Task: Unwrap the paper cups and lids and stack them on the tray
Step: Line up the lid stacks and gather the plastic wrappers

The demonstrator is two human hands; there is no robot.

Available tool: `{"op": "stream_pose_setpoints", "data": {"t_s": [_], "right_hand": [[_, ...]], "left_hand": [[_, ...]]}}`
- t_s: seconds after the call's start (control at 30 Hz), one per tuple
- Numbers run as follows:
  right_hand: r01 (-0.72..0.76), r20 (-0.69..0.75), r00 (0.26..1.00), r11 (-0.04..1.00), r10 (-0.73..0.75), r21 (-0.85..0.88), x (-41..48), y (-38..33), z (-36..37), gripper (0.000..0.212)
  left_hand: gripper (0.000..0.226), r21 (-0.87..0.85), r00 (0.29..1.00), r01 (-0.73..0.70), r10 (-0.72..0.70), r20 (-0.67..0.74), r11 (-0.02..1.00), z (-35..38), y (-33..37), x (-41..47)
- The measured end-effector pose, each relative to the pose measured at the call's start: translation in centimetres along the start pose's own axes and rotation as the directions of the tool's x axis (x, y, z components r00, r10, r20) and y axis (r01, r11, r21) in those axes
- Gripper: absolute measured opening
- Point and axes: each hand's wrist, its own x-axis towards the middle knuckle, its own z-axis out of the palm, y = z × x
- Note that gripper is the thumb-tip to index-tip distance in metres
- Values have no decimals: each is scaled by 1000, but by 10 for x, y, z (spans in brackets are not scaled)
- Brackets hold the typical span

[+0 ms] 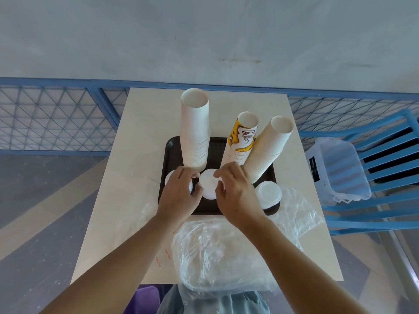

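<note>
The middle lid stack sits upright on the black tray, right between both hands and just nearside of the cup stacks. The right hand is nearer, with thumb and fingertip curled onto the stack's right rim. The left hand is curled over another lid stack — gripping or not, can't tell.

Bare-walled room: blue mesh railing, slatted chair

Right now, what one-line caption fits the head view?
Left hand and right hand grip white lid stacks on a black tray, in front of three tall cup stacks.
</note>
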Motion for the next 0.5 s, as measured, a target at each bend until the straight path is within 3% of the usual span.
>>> {"op": "stream_pose_setpoints", "data": {"t_s": [0.17, 0.3, 0.4, 0.5], "right_hand": [[-78, -181, 979, 991, 97, 113, -3, 28, -58, 17], [-237, -296, 913, 956, 280, 173, -4, 62, -86, 25], [-441, -214, 838, 854, 501, 275, 1, 90, -98, 38], [-539, 5, 827, 791, 562, 289, 12, 119, -100, 69]], "left_hand": [[36, -170, 996, 84, -87, -12, 982, 0, 39, 14], [56, -241, 975, 220, -212, 60, 945, 11, 67, 26], [80, -217, 964, 261, -242, 112, 940, 23, 82, 35], [98, -192, 945, 309, -278, 173, 931, 36, 90, 49]]}}
